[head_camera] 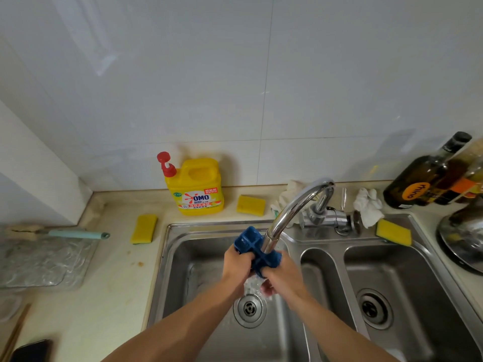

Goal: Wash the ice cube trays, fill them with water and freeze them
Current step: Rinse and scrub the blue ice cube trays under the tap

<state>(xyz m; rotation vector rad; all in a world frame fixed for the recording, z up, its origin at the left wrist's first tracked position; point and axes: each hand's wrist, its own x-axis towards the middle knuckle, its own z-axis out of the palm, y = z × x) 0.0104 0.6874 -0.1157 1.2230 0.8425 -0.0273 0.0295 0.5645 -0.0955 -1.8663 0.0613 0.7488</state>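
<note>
two hands work one blue ice cube tray [247, 241] directly under the spout of the tap [292, 207], above a basin of the sink [209, 226]. the left hand [236, 266] grips the tray's edge left of the spout, its fingers [247, 256] clenched round the rim. the right hand [282, 276] grasps the end just right of the spout, fingers curled onto it as well. water runs off below the tray toward the drain [249, 308] beneath the tap. the tray sits tilted and very close to the spout, perhaps touching it.

the wet plastic could slip from the grasp and drop into the basin if either hand loosens. water hitting the tilted cells may also splash onto the desk [117, 283] left of the tap, where what looks like a phone [31, 350] lies.
</note>
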